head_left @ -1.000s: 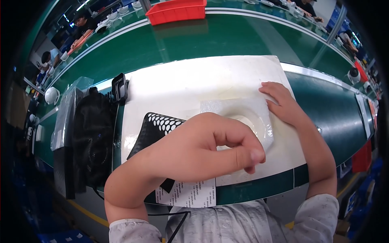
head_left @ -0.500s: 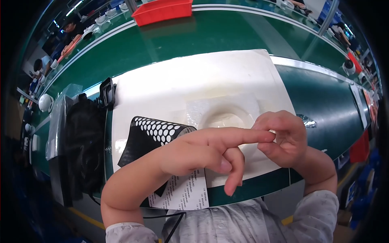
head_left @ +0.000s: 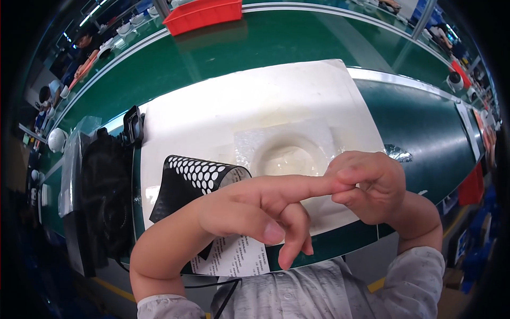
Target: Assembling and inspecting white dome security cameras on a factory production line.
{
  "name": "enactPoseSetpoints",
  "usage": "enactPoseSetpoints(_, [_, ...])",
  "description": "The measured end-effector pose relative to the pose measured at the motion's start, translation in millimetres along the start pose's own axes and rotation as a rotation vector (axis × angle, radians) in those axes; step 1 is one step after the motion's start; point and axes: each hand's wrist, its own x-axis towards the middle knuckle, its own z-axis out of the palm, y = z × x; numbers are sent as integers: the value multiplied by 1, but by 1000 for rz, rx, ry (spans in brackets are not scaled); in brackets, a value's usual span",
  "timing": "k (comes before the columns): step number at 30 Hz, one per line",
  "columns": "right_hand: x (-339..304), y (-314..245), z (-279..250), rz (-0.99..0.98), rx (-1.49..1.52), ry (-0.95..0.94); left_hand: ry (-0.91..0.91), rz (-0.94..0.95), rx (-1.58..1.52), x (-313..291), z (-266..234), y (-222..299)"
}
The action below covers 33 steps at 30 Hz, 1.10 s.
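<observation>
Above the near edge of the white work mat [head_left: 212, 106], both hands meet in the air: the left hand [head_left: 255, 204] extends its index finger while the other fingers curl loosely, and the right hand [head_left: 372, 186] pinches that fingertip between thumb and forefinger; whether anything small is held in the pinch cannot be told. Just beyond the hands, the clear plastic film piece [head_left: 287, 149] with a round moulded dish lies flat on the mat, untouched. It looks thin, light, flexible and slick, likely to crease or slide under pressure, so its flat border at a corner appears the safest place to grip. Left of it lies a curled black sheet of white dots [head_left: 199, 175], partly over a printed paper label [head_left: 234, 255]
</observation>
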Motion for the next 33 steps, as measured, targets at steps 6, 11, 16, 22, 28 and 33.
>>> enactPoseSetpoints(6, [-3, -3, -1, 31, 14, 18, 5, -19, 14, 1, 2, -1])
enactPoseSetpoints(11, [-2, -3, -2, 19, 50, 13, 36, -55, 31, 1, 5, 2])
enactPoseSetpoints(16, [-1, -2, -1, -4, 80, 9, 65, -62, 45, 2, 7, 2])
enactPoseSetpoints(22, [-4, -3, -1, -4, 125, 27, 87, -79, 56, 2, 10, 3])
enactPoseSetpoints(28, [-5, -7, -2, 134, 84, 5, -70, -109, -30, -3, -6, 1])
enactPoseSetpoints(33, [-3, -3, -2, 85, 203, 5, 118, -102, 64, -1, 6, 4])
